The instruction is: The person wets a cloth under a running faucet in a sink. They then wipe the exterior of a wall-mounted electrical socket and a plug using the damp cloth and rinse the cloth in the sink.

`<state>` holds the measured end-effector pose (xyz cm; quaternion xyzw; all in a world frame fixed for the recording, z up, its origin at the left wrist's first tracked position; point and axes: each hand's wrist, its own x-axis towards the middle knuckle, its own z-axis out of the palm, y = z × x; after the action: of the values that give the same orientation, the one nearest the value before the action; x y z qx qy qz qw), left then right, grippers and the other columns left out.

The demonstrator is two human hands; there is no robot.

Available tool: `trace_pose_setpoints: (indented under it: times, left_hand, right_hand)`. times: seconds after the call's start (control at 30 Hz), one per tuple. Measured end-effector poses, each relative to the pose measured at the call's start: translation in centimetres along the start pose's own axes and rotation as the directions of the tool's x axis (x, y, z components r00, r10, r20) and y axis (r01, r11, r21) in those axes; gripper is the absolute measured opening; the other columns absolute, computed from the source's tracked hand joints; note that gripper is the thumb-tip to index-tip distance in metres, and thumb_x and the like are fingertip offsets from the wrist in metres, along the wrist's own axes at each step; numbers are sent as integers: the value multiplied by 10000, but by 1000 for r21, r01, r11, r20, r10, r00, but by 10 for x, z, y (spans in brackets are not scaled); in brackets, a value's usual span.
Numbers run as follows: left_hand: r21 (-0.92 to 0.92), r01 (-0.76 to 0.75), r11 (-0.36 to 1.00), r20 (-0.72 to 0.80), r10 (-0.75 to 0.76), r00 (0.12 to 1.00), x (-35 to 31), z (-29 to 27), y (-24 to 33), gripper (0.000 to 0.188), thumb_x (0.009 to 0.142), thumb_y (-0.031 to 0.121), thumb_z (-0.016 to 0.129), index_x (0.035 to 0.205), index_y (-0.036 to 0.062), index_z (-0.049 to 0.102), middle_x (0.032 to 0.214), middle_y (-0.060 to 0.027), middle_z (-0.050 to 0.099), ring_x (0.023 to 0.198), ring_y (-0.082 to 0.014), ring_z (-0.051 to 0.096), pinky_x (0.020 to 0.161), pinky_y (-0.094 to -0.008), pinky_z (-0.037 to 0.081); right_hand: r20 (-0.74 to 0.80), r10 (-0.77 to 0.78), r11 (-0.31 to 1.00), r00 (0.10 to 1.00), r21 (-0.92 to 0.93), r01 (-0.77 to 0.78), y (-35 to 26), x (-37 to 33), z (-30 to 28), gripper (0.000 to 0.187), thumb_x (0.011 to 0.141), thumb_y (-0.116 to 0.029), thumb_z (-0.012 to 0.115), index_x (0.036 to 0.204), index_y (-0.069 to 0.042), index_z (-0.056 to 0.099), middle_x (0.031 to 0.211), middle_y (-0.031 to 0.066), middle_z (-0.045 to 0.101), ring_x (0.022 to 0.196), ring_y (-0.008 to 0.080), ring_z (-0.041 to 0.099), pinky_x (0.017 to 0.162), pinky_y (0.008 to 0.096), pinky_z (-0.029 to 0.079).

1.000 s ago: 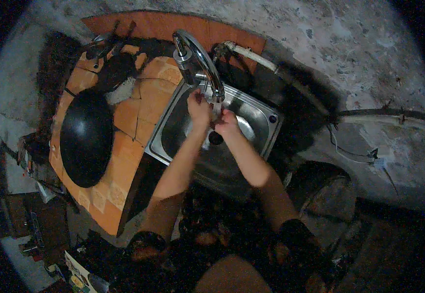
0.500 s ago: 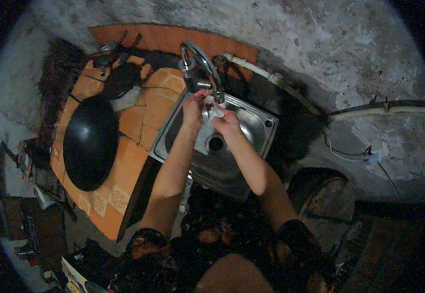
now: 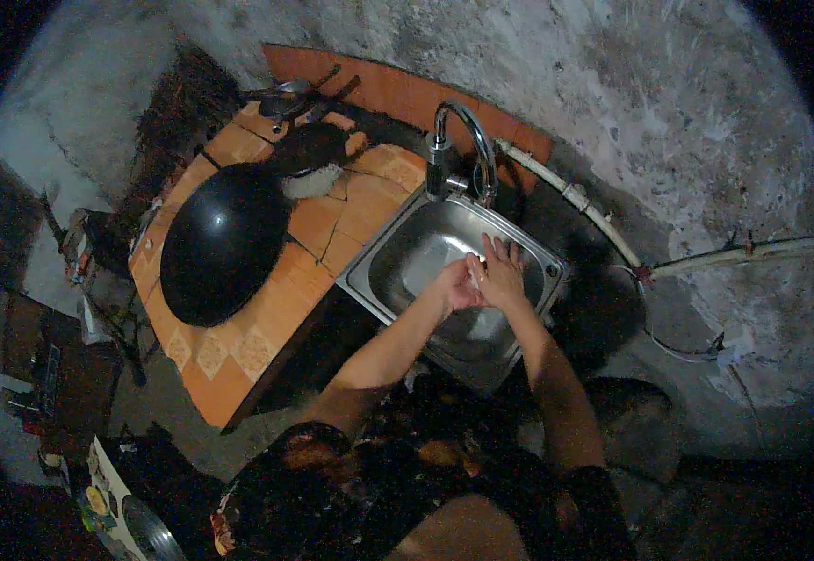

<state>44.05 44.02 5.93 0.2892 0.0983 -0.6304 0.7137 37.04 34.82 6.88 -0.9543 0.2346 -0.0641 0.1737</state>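
Note:
Over the stainless steel sink [image 3: 397, 241], my two hands touch each other. My left hand [image 3: 460, 287] is turned with its palm partly up, its visible fingers loose and the others hidden by my right hand. My right hand [image 3: 502, 276] lies against it with fingers stretched and spread. No object can be made out between them. Behind them, the chrome gooseneck faucet [image 3: 469, 117] arches over the sink's far edge; I cannot tell whether water runs from it.
Left of the sink, a large black dome-shaped pan [image 3: 224, 248] covers part of the orange tiled counter [image 3: 327, 220]. Pans with handles [image 3: 290, 101] stand at the counter's far end. A pale pipe [image 3: 575, 198] runs along the rough wall. A dark round container [image 3: 636, 421] stands at lower right.
My hands have moved from beneath the faucet spout toward the near right of the sink and come together. The whitish patch at my right fingers no longer shows. The view has shifted left.

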Motion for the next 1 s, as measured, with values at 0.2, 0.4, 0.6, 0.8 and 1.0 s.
trace_pose_setpoints:
  times: [0.2, 0.4, 0.6, 0.8, 1.0]
  left_hand:
    - [90, -86, 992, -157, 100, 983, 45, -54, -3, 184, 913, 192, 464, 964, 39, 552, 773, -69, 574, 632, -204, 575, 428, -283, 439]
    - [556, -87, 827, -343, 324, 882, 59, -51, -16, 350, 929, 328, 410, 803, 34, 553, 617, -63, 553, 483, -192, 508, 399, -334, 393]
    - [996, -93, 15, 57, 690, 721, 72, -50, -29, 232, 820, 198, 492, 671, 23, 526, 610, -70, 543, 500, -205, 495, 459, -354, 385]
    - [359, -506, 785, -287, 608, 740, 112, -108, -18, 141, 744, 78, 493, 605, 104, 495, 528, -6, 399, 445, -153, 372, 436, -298, 314]
    - [373, -264, 890, -191, 352, 916, 66, -71, -49, 186, 814, 206, 443, 678, 85, 482, 610, -30, 464, 529, -181, 447, 476, -319, 377]
  right_hand:
    - [96, 253, 692, 963, 677, -250, 44, -23, 39, 555, 896, -519, 309, 1202, -79, 454, 1168, 188, 497, 1050, 337, 476, 909, 365, 359]
    - [93, 68, 553, 993, 825, -115, 20, -58, 43, 404, 928, -396, 377, 1005, -22, 511, 869, 141, 573, 824, 256, 549, 755, 345, 415]
    - [50, 151, 739, 987, 657, -146, 6, -77, 17, 455, 919, -437, 372, 1088, -28, 480, 997, 175, 583, 907, 290, 575, 749, 366, 433]
    - [-29, 106, 766, 994, 639, -63, -20, -90, 27, 469, 916, -336, 415, 1224, 6, 329, 1083, 222, 541, 991, 350, 539, 832, 383, 416]
    - [-88, 114, 643, 990, 766, -6, -1, -95, 31, 452, 899, -302, 454, 1230, -12, 348, 1026, 176, 542, 979, 299, 535, 869, 384, 406]
